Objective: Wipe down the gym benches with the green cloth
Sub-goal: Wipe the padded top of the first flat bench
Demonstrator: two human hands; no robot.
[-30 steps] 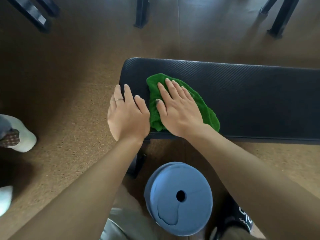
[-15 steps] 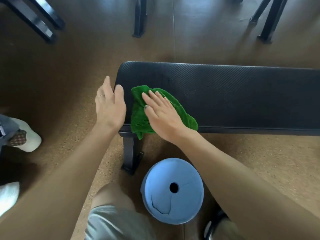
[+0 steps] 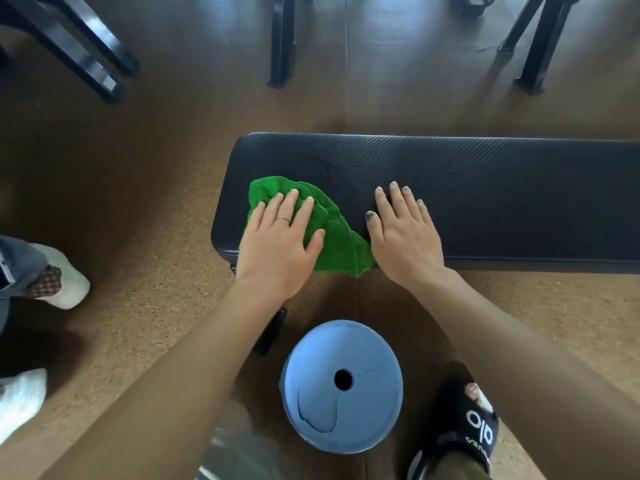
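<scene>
A black padded gym bench (image 3: 485, 188) runs from the middle of the view off the right edge. The green cloth (image 3: 341, 242) lies crumpled on its left end, hanging a little over the near edge. My left hand (image 3: 280, 244) lies flat on the cloth with straight fingers, a ring on one finger. To the cloth's right, my right hand (image 3: 405, 237) rests flat on the bare bench pad, its fingers spread and its thumb side touching the cloth's edge.
A blue roll (image 3: 341, 386) stands on the cork-coloured floor just below the bench. My foot in a black slipper (image 3: 460, 427) is at the lower right. Another person's white shoes (image 3: 59, 282) are at the left. Black frame legs (image 3: 280, 39) stand on the floor beyond the bench.
The cloth has changed hands: my right hand slid off it to the right onto the bare pad, and my left hand moved from the bench's end onto the cloth.
</scene>
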